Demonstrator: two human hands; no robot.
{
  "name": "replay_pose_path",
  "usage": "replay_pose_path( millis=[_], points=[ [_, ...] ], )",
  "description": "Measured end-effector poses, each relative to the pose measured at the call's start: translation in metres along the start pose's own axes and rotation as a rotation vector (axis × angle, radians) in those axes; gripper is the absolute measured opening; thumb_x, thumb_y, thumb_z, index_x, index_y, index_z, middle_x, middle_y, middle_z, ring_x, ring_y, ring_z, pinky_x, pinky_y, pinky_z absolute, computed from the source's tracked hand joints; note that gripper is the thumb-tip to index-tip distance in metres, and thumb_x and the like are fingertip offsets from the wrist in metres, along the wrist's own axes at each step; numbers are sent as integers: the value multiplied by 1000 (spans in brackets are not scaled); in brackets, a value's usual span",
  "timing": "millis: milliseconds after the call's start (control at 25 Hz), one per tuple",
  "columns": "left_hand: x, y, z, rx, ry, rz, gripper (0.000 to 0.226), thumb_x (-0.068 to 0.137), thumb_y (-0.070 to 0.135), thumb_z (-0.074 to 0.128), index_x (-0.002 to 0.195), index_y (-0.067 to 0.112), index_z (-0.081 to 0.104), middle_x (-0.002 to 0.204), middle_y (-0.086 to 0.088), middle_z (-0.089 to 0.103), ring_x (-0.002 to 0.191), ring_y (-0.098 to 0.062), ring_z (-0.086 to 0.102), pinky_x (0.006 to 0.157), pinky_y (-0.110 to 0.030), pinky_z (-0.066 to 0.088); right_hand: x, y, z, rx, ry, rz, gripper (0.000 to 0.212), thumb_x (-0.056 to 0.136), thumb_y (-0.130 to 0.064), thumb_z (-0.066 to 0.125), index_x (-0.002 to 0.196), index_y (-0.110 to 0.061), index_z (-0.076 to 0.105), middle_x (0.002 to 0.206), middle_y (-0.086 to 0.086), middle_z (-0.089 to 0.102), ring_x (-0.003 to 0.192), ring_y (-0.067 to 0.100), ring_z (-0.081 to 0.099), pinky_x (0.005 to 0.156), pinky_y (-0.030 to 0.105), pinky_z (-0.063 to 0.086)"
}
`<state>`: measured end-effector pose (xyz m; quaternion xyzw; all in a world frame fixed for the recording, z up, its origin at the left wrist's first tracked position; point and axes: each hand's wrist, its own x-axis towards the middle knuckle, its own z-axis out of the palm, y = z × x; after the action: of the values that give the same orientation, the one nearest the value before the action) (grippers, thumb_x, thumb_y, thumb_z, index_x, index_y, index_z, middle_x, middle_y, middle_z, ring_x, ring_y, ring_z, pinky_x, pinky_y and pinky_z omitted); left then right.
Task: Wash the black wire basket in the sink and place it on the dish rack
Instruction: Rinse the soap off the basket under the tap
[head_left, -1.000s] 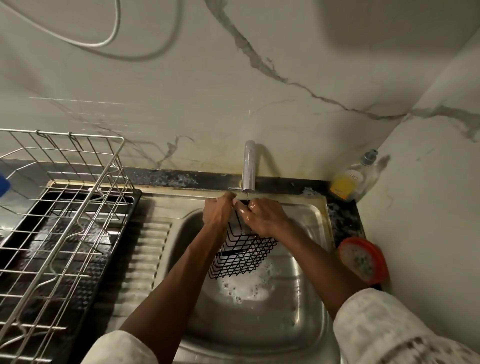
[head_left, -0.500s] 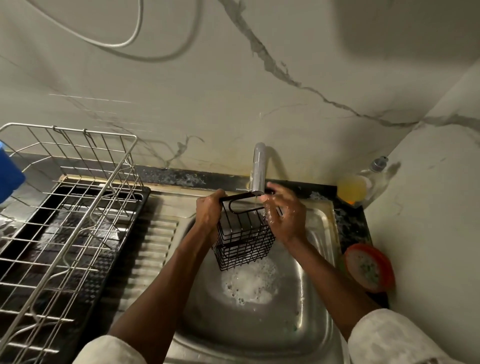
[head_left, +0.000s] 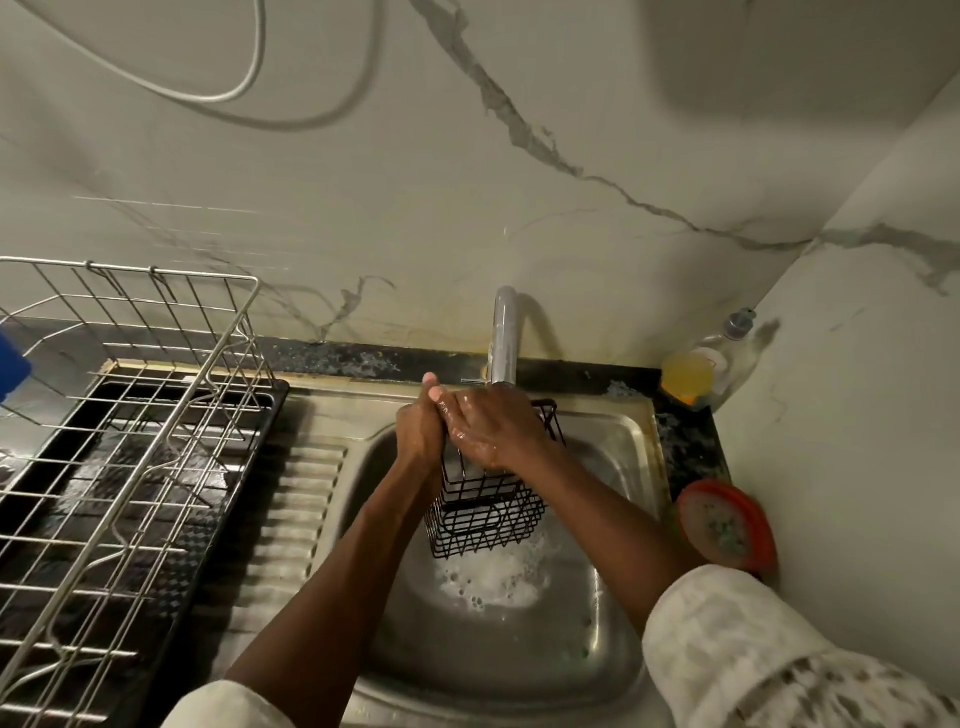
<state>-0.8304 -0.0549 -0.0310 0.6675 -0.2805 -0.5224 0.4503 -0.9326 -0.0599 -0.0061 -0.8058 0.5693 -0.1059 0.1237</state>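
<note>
Right now my left hand (head_left: 420, 434) grips the upper left edge of the black wire basket (head_left: 488, 514), fingers (head_left: 415, 415) curled round the wire and thumb pointing up toward the wall. My right hand (head_left: 493, 431), wet and shiny, lies across the basket's open top. Its fingers are pressed together and reach over to meet my left hand. Whether they hook the wire or only press on it I cannot tell, since the hand covers the rim there.

The basket hangs tilted over the bowl of the stainless steel sink (head_left: 623, 436), its top just under the spout of the curved chrome tap (head_left: 504, 338) and its lower end pointing down toward me. Below it a patch of white foam (head_left: 493, 579) lies in the bottom of the sink.

To the left, past the ribbed drainboard, the silver wire dish rack (head_left: 130, 415) stands in a black drip tray (head_left: 262, 400), well apart from the basket. On the dark speckled bench (head_left: 685, 447) in the right corner a clear bottle of yellow liquid (head_left: 693, 374) stands against the marbled wall. Nearer me, a round orange-rimmed dish (head_left: 727, 525) leans by the side wall.
</note>
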Motion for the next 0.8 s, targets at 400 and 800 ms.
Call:
replay_pose_path(
  millis=[400,800],
  points=[
    [1,-9,-39,-318,-109,-108,53,92,47,65,52,23,38,48,2,36,44,-17,33,43,-23,32,-7,44,6,1082,196,319,31,96,-34,66,90,-4,72,80,9,72,66,13,68,56,25,54],
    [9,9,-21,553,-256,376,56,108,52,38,79,16,69,76,1,70,70,-14,67,64,-25,50,-15,59,43,945,269,492,62,94,-65,42,65,-12,56,56,2,49,52,24,45,53,42,40]
  ],
)
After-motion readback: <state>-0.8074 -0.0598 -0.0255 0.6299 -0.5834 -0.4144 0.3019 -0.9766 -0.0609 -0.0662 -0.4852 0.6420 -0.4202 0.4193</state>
